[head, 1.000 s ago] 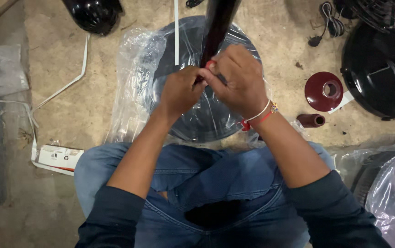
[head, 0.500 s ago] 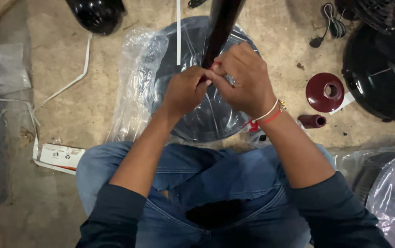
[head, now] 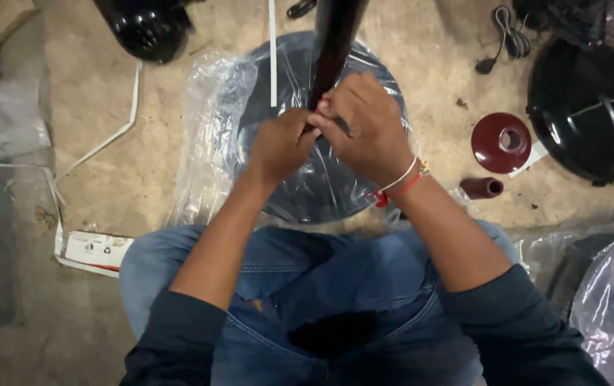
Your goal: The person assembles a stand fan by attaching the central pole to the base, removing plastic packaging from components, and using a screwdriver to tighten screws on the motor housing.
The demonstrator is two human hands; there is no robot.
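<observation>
On the bare concrete floor (head: 142, 171) I see, far left, a flat white printed packet (head: 96, 251), then clear plastic wrap (head: 210, 143) around the dark round base (head: 321, 186), and off right a maroon disc (head: 501, 142) and small maroon tube (head: 483, 188). Since a second ago my left hand (head: 278, 146) and right hand (head: 367, 129) have shifted slightly up the dark glossy pole (head: 332, 43) standing over the base, both pinched closed on its lower end, so I judge the fitting work continues.
</observation>
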